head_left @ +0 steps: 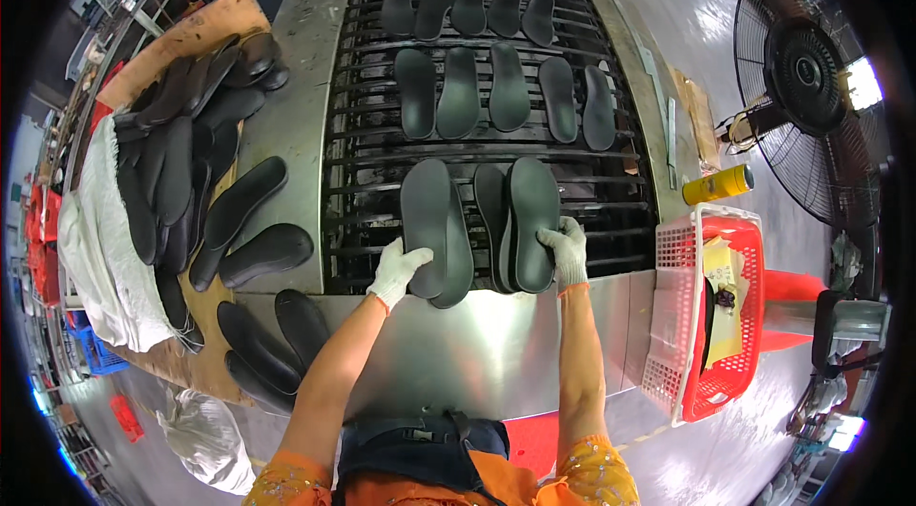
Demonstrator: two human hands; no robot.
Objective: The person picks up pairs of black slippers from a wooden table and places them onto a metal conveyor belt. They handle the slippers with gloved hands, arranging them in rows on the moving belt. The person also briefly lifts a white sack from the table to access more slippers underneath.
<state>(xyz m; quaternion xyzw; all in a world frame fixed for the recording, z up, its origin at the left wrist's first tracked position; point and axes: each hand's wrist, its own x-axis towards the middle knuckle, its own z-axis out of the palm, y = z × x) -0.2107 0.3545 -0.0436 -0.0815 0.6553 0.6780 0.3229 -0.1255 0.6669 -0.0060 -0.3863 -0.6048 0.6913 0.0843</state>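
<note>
In a white knit glove, my left hand [399, 271] pinches the lower outer edge of a dark grey insole [426, 215], which overlaps a second one beneath it. Across from it my right hand [569, 252], gloved the same way, grips the outer edge of another insole [535, 220]; more insoles lie partly hidden under its left side. Both groups are at the near end of a black slatted conveyor [367, 263], heel ends towards me. Farther along, rows of insoles [460, 91] lie flat on the slats. Palms and some fingertips are hidden.
To the left, a white sack [100, 248] and the metal side table hold a heap of insoles [172, 167], with loose ones [272, 253] nearer me. At right stand a red and white basket [701, 401] with papers, a yellow bottle [718, 185] and a black fan [806, 77].
</note>
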